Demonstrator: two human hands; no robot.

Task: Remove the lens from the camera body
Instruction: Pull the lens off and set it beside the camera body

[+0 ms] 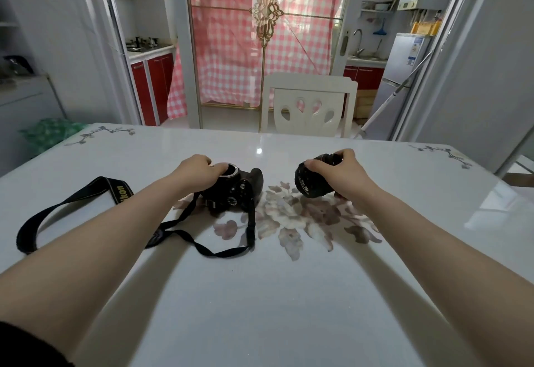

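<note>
Forearms enter from the bottom corners, both bare; a dark sleeve edge shows at the lower left. They reach forward over a glossy white surface (pixel 260 294) with a printed floral pattern at its middle.

Left hand (pixel 199 174): rests on top of the camera body (pixel 237 193), fingers curled over its left side beside the lens mount. Grip closed on the body. Body lies on the surface with the mount opening (pixel 229 170) facing up and bare, a metal ring visible around it.

Right hand (pixel 336 171): clamped around the lens (pixel 307 181), thumb on the near rim, fingers wrapped over the far side of the barrel. Lens is black, tilted, with white lettering on the barrel. Its lower edge sits at or just above the surface over the floral print; contact cannot be told.

Lens and camera body are apart, lens to the right of the body, with bare surface between them.

Black neck strap (pixel 72 202) with yellow lettering trails from the body and loops leftward across the surface.

White chair (pixel 309 106) stands at the far edge.
</note>
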